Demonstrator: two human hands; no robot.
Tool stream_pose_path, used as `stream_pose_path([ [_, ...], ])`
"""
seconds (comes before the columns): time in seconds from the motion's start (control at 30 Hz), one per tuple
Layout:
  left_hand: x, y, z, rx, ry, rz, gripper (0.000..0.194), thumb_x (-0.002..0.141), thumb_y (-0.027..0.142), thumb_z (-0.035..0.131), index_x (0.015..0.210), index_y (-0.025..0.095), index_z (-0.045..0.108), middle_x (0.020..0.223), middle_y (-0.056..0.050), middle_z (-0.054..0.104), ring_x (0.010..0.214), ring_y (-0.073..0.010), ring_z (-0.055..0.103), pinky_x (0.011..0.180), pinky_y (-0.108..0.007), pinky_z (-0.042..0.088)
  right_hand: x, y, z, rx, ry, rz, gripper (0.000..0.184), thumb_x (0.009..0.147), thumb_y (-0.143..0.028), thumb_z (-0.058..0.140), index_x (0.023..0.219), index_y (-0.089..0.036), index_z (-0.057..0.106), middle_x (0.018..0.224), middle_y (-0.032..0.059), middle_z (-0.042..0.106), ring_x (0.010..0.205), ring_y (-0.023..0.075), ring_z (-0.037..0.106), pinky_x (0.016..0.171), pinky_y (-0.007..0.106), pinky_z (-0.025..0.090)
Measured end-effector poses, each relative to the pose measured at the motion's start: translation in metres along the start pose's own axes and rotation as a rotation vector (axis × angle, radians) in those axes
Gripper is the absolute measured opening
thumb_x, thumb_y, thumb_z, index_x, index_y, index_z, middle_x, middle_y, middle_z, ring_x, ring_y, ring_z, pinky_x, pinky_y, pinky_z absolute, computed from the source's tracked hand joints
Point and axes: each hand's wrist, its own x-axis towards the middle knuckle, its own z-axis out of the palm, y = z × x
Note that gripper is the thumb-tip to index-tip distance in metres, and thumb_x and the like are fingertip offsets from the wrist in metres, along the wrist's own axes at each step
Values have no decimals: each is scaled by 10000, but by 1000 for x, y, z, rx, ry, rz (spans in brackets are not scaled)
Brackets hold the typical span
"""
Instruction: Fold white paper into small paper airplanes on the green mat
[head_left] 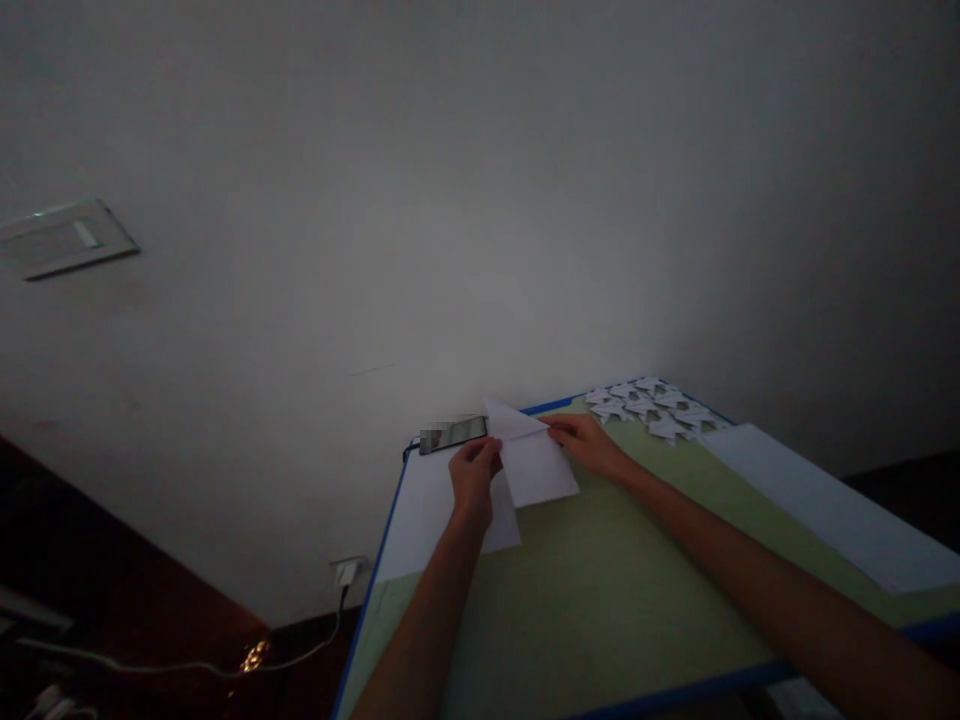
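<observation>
A white sheet of paper [534, 455], folded to a point at its far end, lies on the green table [600, 580]. My left hand [474, 476] is curled on its left edge, fingers closed on the paper. My right hand [586, 441] presses its right side near the tip, fingers bent down onto the fold. Under the folded sheet lies a flat white sheet [431, 510].
A phone [453, 434] lies at the table's far left corner against the white wall. Several small folded paper pieces [649, 403] are heaped at the far right corner. A long white sheet [825, 505] runs along the right edge. A wall plug and cable [345, 575] hang at the left.
</observation>
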Motion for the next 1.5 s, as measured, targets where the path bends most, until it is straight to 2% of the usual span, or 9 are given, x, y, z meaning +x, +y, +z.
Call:
stream_pose_path([
  [0.17,-2,1,3,-10,-20,-8,272,547,238,855,749,102,732,745,-77,737,661,-179,690,689,-331,575,-1,0,2,-93,62,-49,392,846,-257,517,1117,-206,795,1137,73,788,1077,260,705,997,427,516],
  [0.3,-3,2,4,-14,-41,-21,290,533,242,856,753,97,734,755,-81,737,651,-187,696,664,-324,567,0,-1,1,-115,97,-17,404,851,-271,478,1085,-207,800,1107,70,787,1070,252,693,1003,416,496],
  [0.53,-3,3,3,-14,-47,-26,318,540,249,870,786,108,728,755,-74,724,646,-164,668,655,-307,544,2,-4,-1,-25,106,58,381,791,-313,506,993,-169,795,939,51,775,878,224,667,808,342,508],
  [0.77,-8,6,5,83,-72,-36,337,572,297,846,838,132,720,790,-50,696,640,-142,627,588,-267,489,3,-11,-1,157,166,129,377,742,-475,728,964,-171,749,931,61,766,803,197,664,709,307,505],
  [0.97,-13,9,7,182,-160,15,430,631,456,872,892,141,741,887,-83,737,693,-165,636,572,-251,455,1,-15,0,253,119,202,329,692,-428,795,903,-185,727,839,44,769,768,201,693,717,332,547],
  [1.17,-16,8,8,179,-268,-22,480,583,457,916,909,151,743,912,-90,757,722,-200,674,613,-280,479,-3,-25,0,372,72,215,404,675,-369,831,1032,-212,726,1063,71,785,890,224,722,817,370,566],
  [1.23,-17,9,9,160,-291,-31,476,573,452,923,890,144,745,899,-90,756,730,-203,679,639,-291,494,-4,-28,0,401,51,223,398,670,-361,831,1028,-217,734,1047,61,784,871,218,719,832,370,563],
  [1.4,-17,12,11,110,-255,-101,518,487,429,961,833,133,715,773,-57,728,646,-184,655,627,-288,497,-3,-25,-1,342,63,241,286,703,-393,767,922,-209,741,874,22,748,804,197,684,763,335,547],
  [1.5,-16,12,11,118,-240,-140,548,511,438,953,900,136,712,785,-68,736,651,-191,664,599,-281,497,-2,-21,-2,251,30,188,301,739,-451,729,879,-185,726,841,27,733,772,197,664,733,336,530],
])
